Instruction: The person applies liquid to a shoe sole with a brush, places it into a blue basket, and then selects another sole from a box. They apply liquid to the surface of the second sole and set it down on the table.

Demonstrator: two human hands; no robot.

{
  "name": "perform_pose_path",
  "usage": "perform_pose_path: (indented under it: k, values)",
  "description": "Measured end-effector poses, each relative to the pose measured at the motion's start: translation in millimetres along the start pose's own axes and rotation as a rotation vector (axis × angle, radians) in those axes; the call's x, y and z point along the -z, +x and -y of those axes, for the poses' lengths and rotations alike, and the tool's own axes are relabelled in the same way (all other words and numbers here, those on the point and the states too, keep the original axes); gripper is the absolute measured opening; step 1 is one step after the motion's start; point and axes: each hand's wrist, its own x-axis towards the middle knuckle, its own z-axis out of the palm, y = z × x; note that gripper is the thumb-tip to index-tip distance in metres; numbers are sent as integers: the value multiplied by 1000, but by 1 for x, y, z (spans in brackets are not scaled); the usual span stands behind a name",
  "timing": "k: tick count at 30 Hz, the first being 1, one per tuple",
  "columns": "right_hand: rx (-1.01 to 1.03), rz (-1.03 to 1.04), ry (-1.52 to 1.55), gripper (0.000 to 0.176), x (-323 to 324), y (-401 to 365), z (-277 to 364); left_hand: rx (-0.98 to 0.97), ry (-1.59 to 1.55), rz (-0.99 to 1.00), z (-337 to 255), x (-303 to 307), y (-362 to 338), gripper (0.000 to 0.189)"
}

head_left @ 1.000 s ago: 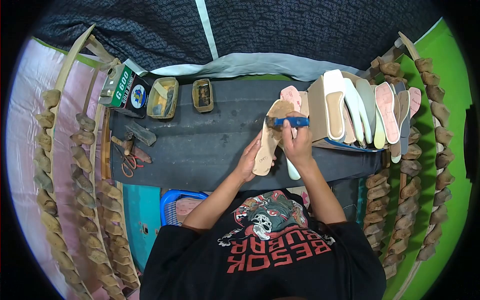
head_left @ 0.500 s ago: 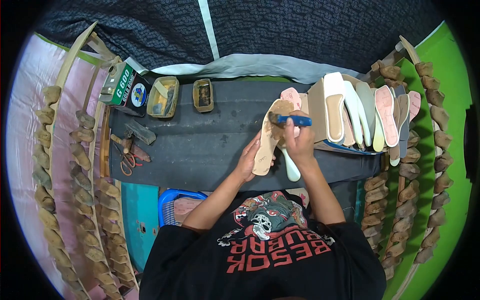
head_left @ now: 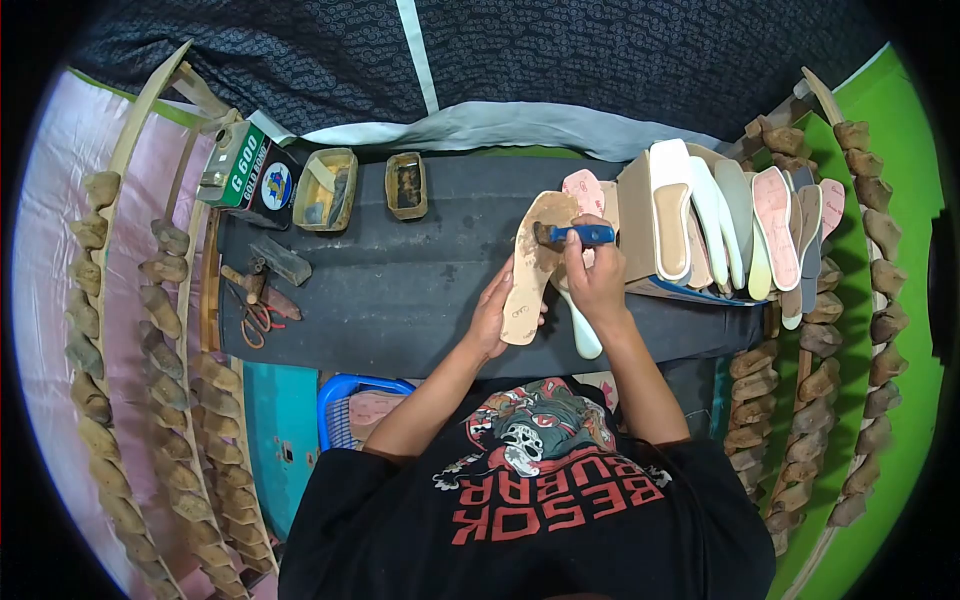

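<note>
My left hand (head_left: 492, 312) is closed around the heel half of a tan insole (head_left: 523, 297), holding it tilted above the dark work surface. A wet brown coating covers the insole's upper, wider part. In my right hand (head_left: 597, 277) is a brush with a blue handle (head_left: 588, 234); its dark bristles press on the coated area. Beyond the held insole lies a pink insole (head_left: 583, 188), partly hidden by it and my right hand. A pale narrow sole piece (head_left: 586, 335) rests below, its far end covered.
A cardboard box (head_left: 640, 255) packed with several insoles stands at right. Two small tubs (head_left: 326, 212) (head_left: 405, 208) and a glue can (head_left: 247, 175) are at the back left, with a hammer (head_left: 258, 282) and scissors (head_left: 258, 322) nearer. Racks of wooden lasts flank both sides.
The brush has moved slightly left and down across the insole. The held insole has shifted a little left, and its brown coating reaches further toward the middle.
</note>
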Motion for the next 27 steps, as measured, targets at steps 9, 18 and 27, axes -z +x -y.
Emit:
perform_pose_path:
  k: [9,18,27]
  values:
    - [34,177,109,20,-15,-26,20,-76,-103,-158,2,2,6,59]
    - [30,99,50,17,-12,-1,12,-53,-73,10,1,15,0,61]
    - [172,236,123,22,-24,-28,20,-136,-79,-102,-6,18,-6,57]
